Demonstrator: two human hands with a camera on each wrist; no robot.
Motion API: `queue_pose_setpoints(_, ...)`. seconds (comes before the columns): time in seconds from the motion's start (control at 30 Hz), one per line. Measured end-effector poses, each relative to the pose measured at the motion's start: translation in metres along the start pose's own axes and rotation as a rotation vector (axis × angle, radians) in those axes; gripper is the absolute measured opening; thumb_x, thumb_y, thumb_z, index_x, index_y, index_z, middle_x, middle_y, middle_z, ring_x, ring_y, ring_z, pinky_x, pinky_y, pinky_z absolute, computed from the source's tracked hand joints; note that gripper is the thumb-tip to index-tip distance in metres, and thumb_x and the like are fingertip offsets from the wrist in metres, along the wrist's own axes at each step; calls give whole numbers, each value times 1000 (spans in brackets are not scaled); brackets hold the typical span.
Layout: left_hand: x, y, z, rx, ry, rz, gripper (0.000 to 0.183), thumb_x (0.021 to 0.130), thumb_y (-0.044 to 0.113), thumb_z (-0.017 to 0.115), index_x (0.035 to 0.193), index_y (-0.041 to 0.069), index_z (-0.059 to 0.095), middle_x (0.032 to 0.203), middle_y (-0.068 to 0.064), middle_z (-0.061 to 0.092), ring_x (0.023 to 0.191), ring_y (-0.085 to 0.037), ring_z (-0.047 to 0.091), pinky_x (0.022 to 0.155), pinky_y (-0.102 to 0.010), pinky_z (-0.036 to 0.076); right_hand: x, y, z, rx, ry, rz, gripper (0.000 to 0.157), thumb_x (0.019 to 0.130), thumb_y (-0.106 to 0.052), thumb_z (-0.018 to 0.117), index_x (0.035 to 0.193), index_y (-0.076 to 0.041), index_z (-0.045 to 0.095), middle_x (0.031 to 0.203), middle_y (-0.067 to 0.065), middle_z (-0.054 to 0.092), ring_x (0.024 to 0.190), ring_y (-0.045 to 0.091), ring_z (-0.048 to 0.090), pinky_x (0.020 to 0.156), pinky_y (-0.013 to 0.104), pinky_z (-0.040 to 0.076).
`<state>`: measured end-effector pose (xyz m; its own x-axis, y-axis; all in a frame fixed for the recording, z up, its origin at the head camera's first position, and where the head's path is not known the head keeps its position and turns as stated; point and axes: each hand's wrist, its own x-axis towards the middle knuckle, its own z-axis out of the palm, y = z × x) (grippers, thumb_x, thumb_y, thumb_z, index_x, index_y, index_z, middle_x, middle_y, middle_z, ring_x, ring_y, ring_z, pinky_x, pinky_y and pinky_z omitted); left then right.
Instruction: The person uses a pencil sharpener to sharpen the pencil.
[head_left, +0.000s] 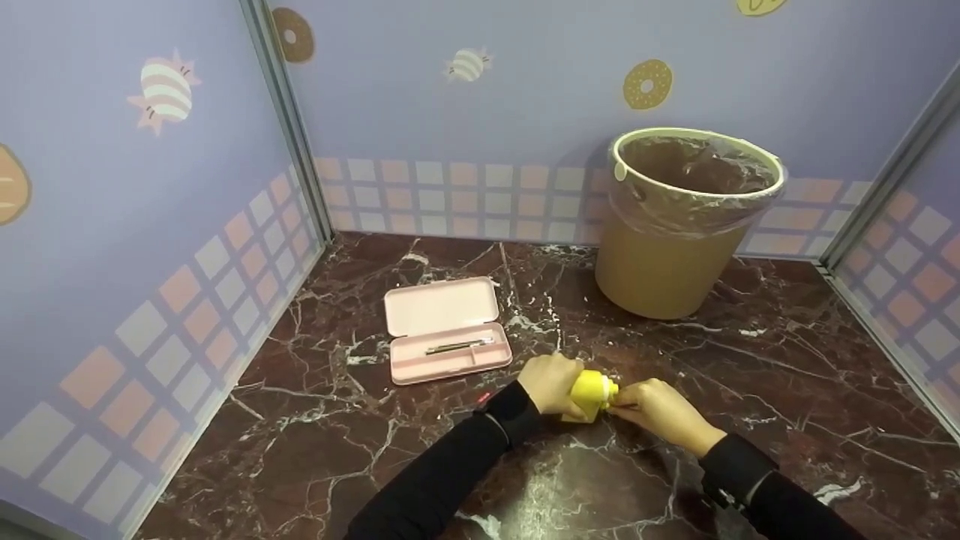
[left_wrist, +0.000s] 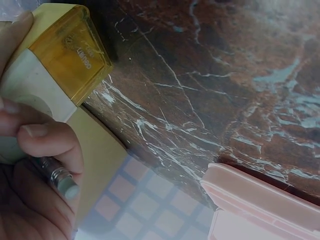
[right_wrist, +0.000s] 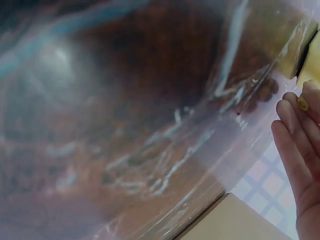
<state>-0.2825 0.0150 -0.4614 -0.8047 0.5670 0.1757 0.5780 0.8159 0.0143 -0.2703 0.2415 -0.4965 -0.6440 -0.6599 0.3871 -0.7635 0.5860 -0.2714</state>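
A yellow pencil sharpener (head_left: 587, 397) lies low over the marbled table, its narrower crank end toward the right. My left hand (head_left: 551, 384) grips its body. In the left wrist view, the sharpener's clear amber drawer (left_wrist: 75, 55) and pale front show beyond the fingers. Under those fingers sticks out the eraser end of a pencil (left_wrist: 64, 182); its other end is hidden. My right hand (head_left: 664, 409) is at the crank side, and the right wrist view shows its thumb and finger pinching a small yellow crank knob (right_wrist: 303, 104).
An open pink pencil case (head_left: 442, 311) with slim pencils (head_left: 459, 346) lies left of the hands. Behind to the right stands a tan bin (head_left: 660, 259) lined with a clear bag. A small red item (head_left: 484, 397) lies by the left wrist. Patterned walls enclose the table.
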Motion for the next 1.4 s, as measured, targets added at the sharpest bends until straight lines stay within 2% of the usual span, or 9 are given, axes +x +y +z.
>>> queue_pose_setpoints(0.23, -1, 1, -1, 2, -2, -16, 58, 63, 57, 92, 95, 15, 69, 88, -1, 77, 78, -21, 75, 64, -34, 60, -5, -7, -4, -74, -9, -74, 12, 83, -9, 79, 95, -12, 82, 91, 3, 82, 81, 19, 77, 74, 35, 63)
queue_pose_setpoints(0.4, 1, -1, 0, -16, -18, -18, 57, 63, 55, 92, 96, 14, 69, 89, -2, 77, 79, -22, 74, 65, -35, 60, -7, -12, -8, -120, 2, -120, 12, 81, -10, 81, 93, -12, 82, 90, 3, 82, 80, 19, 77, 73, 34, 62)
queue_pose_setpoints(0.73, 2, -1, 2, -43, -24, -8, 56, 62, 54, 93, 94, 14, 69, 88, 0, 77, 77, -21, 74, 63, -34, 59, -12, -19, -13, -117, -10, -127, 15, 80, -9, 82, 95, -10, 82, 92, 5, 81, 82, 20, 77, 73, 34, 63)
queue_pose_setpoints(0.93, 2, -3, 3, -35, -24, -11, 58, 62, 56, 93, 95, 15, 69, 88, -1, 76, 78, -20, 73, 64, -33, 60, -12, -27, -23, -128, -19, -127, 17, 80, -10, 83, 97, -10, 82, 93, 6, 81, 83, 20, 77, 74, 36, 63)
queue_pose_setpoints(1.2, 1, -3, 1, -31, -31, -14, 57, 63, 54, 93, 96, 14, 69, 88, -1, 76, 79, -21, 74, 64, -34, 60, -10, -36, -35, -143, 1, -137, 20, 80, -11, 83, 99, -10, 82, 93, 3, 81, 81, 18, 76, 73, 33, 62)
queue_pose_setpoints(1.4, 1, -2, 1, -54, -48, -17, 56, 63, 51, 94, 97, 14, 69, 90, -1, 76, 80, -21, 74, 65, -35, 60, -8, -37, -40, -156, 47, -170, 21, 77, -11, 85, 98, -11, 82, 88, 1, 80, 77, 14, 75, 71, 29, 61)
